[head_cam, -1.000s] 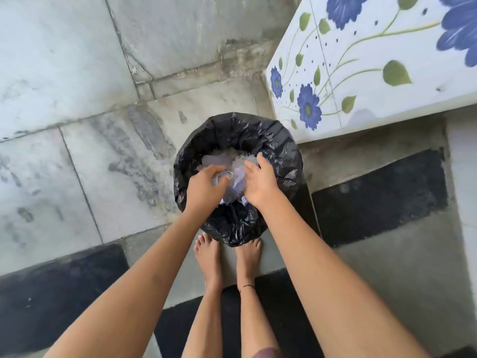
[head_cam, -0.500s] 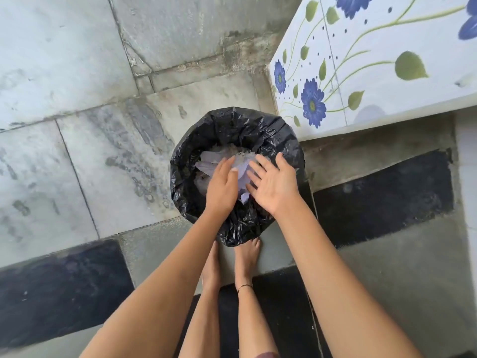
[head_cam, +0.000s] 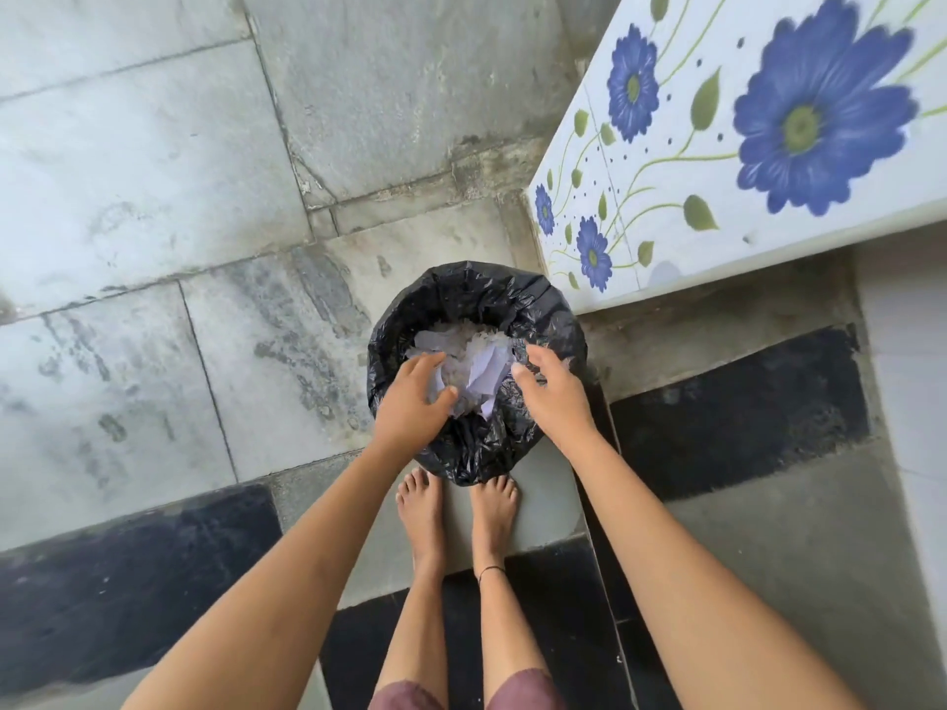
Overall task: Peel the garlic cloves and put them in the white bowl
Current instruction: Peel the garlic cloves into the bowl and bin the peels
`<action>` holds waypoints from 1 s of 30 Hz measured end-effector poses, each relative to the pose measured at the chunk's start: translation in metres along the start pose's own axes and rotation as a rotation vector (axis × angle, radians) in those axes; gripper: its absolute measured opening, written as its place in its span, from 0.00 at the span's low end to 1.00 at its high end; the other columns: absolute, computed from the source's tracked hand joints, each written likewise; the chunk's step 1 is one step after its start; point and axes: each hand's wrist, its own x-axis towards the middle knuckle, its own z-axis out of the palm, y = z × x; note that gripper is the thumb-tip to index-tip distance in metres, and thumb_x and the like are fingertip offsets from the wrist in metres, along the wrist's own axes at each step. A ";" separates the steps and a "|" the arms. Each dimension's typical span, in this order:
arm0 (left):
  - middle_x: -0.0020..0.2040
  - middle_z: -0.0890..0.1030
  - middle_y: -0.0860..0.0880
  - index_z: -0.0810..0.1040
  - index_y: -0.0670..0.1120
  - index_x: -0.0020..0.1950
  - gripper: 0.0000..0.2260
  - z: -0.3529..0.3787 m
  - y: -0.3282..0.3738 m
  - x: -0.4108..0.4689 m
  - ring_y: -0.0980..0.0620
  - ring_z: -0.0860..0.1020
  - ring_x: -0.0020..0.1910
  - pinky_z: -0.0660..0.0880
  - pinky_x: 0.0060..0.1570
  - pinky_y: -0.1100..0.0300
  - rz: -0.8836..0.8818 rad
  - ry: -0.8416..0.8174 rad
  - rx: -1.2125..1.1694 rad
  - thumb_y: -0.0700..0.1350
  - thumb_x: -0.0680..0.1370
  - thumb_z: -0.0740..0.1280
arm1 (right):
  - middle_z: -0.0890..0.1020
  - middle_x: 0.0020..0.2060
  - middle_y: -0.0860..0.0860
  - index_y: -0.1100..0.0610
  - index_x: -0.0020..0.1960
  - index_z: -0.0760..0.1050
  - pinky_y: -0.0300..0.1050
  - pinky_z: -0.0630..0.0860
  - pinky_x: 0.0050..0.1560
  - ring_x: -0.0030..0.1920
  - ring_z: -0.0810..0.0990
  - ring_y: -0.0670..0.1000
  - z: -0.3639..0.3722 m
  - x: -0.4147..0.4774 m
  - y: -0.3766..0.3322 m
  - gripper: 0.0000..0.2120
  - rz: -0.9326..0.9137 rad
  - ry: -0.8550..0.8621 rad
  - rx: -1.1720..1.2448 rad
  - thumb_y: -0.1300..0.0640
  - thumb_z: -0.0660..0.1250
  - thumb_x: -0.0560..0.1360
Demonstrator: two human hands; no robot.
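A bin lined with a black plastic bag (head_cam: 481,294) stands on the floor in front of my bare feet. Inside it lie pale papery scraps and garlic skins (head_cam: 474,358). My left hand (head_cam: 412,402) hovers over the bin's near left rim, fingers loosely spread, holding nothing. My right hand (head_cam: 551,389) hovers over the near right rim, fingers relaxed and empty. No garlic cloves and no white bowl are in view.
A white counter with blue flower print (head_cam: 743,146) juts in at the upper right, close to the bin. Grey stone floor tiles (head_cam: 153,197) spread to the left. Dark floor patches (head_cam: 738,402) lie right and left of my feet (head_cam: 456,509).
My hands were close together over the bin, the left one closed on scraps; now they have drawn apart to the bin's sides with fingers spread. The camera view has shifted slightly.
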 end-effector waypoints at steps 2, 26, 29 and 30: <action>0.71 0.67 0.48 0.67 0.47 0.71 0.22 -0.018 0.017 -0.024 0.48 0.70 0.66 0.67 0.59 0.58 0.038 0.057 0.034 0.46 0.78 0.65 | 0.70 0.69 0.53 0.58 0.71 0.66 0.47 0.62 0.67 0.69 0.67 0.53 -0.009 -0.022 -0.005 0.21 -0.203 0.098 -0.344 0.52 0.58 0.80; 0.71 0.69 0.48 0.67 0.44 0.72 0.25 -0.228 0.271 -0.414 0.47 0.68 0.69 0.63 0.67 0.53 0.830 0.438 0.260 0.45 0.76 0.68 | 0.72 0.66 0.61 0.64 0.68 0.70 0.59 0.67 0.66 0.67 0.71 0.60 -0.187 -0.489 -0.165 0.23 -0.586 1.033 -0.292 0.57 0.67 0.75; 0.72 0.68 0.48 0.66 0.44 0.72 0.25 -0.212 0.303 -0.438 0.47 0.67 0.70 0.64 0.68 0.51 0.977 0.359 0.304 0.46 0.76 0.67 | 0.74 0.65 0.60 0.64 0.67 0.71 0.58 0.70 0.64 0.65 0.73 0.60 -0.200 -0.537 -0.140 0.22 -0.476 1.189 -0.252 0.57 0.67 0.75; 0.72 0.67 0.48 0.66 0.44 0.72 0.26 -0.201 0.317 -0.449 0.47 0.67 0.70 0.65 0.68 0.51 1.030 0.321 0.308 0.46 0.76 0.67 | 0.74 0.65 0.60 0.64 0.66 0.71 0.58 0.70 0.64 0.65 0.73 0.60 -0.205 -0.554 -0.127 0.22 -0.416 1.230 -0.233 0.56 0.67 0.75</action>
